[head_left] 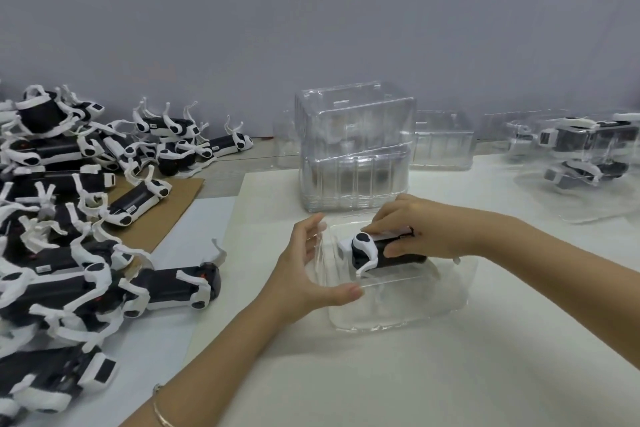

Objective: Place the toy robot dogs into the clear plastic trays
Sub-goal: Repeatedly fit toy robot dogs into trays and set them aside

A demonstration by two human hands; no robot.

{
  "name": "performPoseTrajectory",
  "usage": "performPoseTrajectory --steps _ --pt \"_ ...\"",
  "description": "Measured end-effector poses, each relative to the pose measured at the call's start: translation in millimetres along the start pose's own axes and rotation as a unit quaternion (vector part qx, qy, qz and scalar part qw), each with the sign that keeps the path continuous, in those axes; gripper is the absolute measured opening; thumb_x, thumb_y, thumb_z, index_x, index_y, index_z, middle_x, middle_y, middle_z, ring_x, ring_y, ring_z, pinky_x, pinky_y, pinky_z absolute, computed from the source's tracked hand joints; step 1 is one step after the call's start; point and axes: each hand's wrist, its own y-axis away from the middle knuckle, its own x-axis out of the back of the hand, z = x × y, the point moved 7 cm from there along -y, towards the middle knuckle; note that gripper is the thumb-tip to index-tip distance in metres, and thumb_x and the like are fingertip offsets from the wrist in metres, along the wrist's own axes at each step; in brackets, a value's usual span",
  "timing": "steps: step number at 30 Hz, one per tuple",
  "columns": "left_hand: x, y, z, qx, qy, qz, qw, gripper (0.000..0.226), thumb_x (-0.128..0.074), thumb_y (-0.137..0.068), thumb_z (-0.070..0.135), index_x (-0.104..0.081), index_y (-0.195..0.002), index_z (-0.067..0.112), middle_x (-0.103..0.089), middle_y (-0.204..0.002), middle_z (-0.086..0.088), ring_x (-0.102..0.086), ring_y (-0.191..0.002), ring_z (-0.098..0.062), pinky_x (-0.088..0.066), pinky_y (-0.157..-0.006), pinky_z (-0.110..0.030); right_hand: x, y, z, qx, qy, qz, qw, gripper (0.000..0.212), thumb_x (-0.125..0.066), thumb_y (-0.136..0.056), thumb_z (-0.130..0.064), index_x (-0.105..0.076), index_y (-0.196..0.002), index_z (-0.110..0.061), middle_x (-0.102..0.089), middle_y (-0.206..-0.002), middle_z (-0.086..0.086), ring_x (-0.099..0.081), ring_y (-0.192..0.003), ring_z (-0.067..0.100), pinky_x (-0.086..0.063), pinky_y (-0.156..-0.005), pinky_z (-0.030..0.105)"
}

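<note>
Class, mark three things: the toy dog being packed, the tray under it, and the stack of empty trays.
toy dog (381, 255): head view, on its black body.
tray (398, 321): head view, on its front rim.
stack of trays (353, 177): head view, on its front wall.

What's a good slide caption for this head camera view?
Right hand holds a toy robot dog in a clear plastic tray steadied by the left hand, beside a pile of unpacked dogs.

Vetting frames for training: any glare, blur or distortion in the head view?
Head view: wide-angle stretch at the edges, worst on the toy dog pile; soft throughout; glare streaks on the stacked trays; front tray nearly vanishes against the white surface; lighting even, shadows faint.
</note>
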Motion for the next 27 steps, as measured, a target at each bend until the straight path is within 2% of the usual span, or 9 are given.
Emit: performPoseTrajectory --steps 6,10,13,15,19,21,24,26,27 --pt "-2 0 1 -0.001 0.017 -0.007 1.000 0.106 -0.087 -0.042 0.053 -0.029 -0.131 0.049 -0.033 -0.144 0.026 -0.031 -0.140 0.000 -0.030 -0.116 -0.026 -3 -2 -4 0.028 0.060 0.072 0.995 0.039 -0.057 -0.097 -0.027 -0.054 -0.136 -0.031 -0.053 -0.128 -0.012 -0.036 -0.116 0.008 -0.031 -0.096 0.020" --pt "-3 2 2 0.006 0.032 -0.006 0.999 0.106 -0.088 -0.043 0.053 -0.029 -0.130 0.054 -0.032 -0.144 0.030 -0.029 -0.140 0.002 -0.029 -0.113 -0.020 -2 3 0 0.008 -0.002 0.130 0.991 0.039 -0.066 -0.092 -0.028 -0.060 -0.131 -0.030 -0.053 -0.116 -0.013 -0.041 -0.114 0.009 -0.030 -0.092 0.017" --pt "-5 4 2 0.015 0.031 -0.004 0.999 0.109 -0.088 -0.043 0.055 -0.027 -0.134 0.053 -0.030 -0.149 0.025 -0.026 -0.142 0.001 -0.027 -0.114 -0.021 5 9 7 -0.032 0.061 0.172 0.983 0.040 -0.072 -0.079 -0.051 -0.064 -0.117 -0.039 -0.039 -0.108 -0.015 -0.038 -0.107 0.010 -0.019 -0.088 0.022" --pt "-4 6 3 0.020 0.019 -0.004 1.000 0.117 -0.087 -0.042 0.063 -0.021 -0.138 0.053 -0.023 -0.155 0.022 -0.019 -0.144 0.000 -0.024 -0.115 -0.024 11 21 21 -0.097 -0.020 0.190 0.977 0.049 -0.072 -0.068 -0.065 -0.059 -0.111 -0.047 -0.035 -0.113 -0.017 -0.032 -0.110 0.008 -0.016 -0.095 0.026" --pt "0 4 -1 0.106 0.052 0.025 0.993 0.143 -0.072 -0.033 0.081 -0.002 -0.151 0.044 -0.007 -0.161 0.015 -0.005 -0.147 -0.004 -0.016 -0.118 -0.038 17 69 68 -0.257 -0.305 0.357 0.845 0.057 -0.057 -0.082 -0.064 -0.051 -0.131 -0.036 -0.048 -0.133 -0.002 -0.044 -0.122 0.018 -0.035 -0.106 0.039" --pt "-3 1 1 0.161 0.100 0.022 0.982 0.141 -0.071 -0.034 0.079 -0.011 -0.154 0.033 -0.018 -0.160 0.010 -0.017 -0.147 -0.012 -0.021 -0.117 -0.038 -10 75 77 -0.303 -0.400 0.287 0.816 0.068 -0.049 -0.090 -0.061 -0.039 -0.146 -0.025 -0.040 -0.150 0.002 -0.037 -0.136 0.022 -0.029 -0.110 0.039" --pt "-16 -14 20 0.148 0.173 0.013 0.974 0.117 -0.080 -0.054 0.060 -0.030 -0.149 0.016 -0.064 -0.121 0.010 -0.050 -0.124 -0.013 -0.034 -0.109 -0.035 -39 62 53 -0.231 -0.526 0.209 0.791 0.082 -0.053 -0.076 -0.071 -0.040 -0.145 -0.029 -0.036 -0.151 -0.013 -0.035 -0.135 0.008 -0.025 -0.107 0.029" --pt "-16 -20 39 0.079 0.196 0.090 0.973 0.088 -0.081 -0.074 0.040 -0.031 -0.146 0.029 -0.069 -0.084 0.028 -0.052 -0.113 -0.003 -0.036 -0.106 -0.036 -38 55 40 -0.167 -0.586 0.239 0.756 0.085 -0.067 -0.067 -0.073 -0.041 -0.141 -0.043 -0.038 -0.148 -0.020 -0.036 -0.137 0.008 -0.027 -0.115 0.038" --pt "-14 -18 47 0.037 0.193 0.143 0.970 0.081 -0.078 -0.080 0.033 -0.029 -0.145 0.039 -0.063 -0.090 0.040 -0.048 -0.116 0.003 -0.033 -0.103 -0.033 -36 53 38 -0.140 -0.612 0.261 0.733 0.079 -0.072 -0.065 -0.070 -0.041 -0.136 -0.052 -0.040 -0.146 -0.021 -0.038 -0.137 0.011 -0.029 -0.115 0.045"
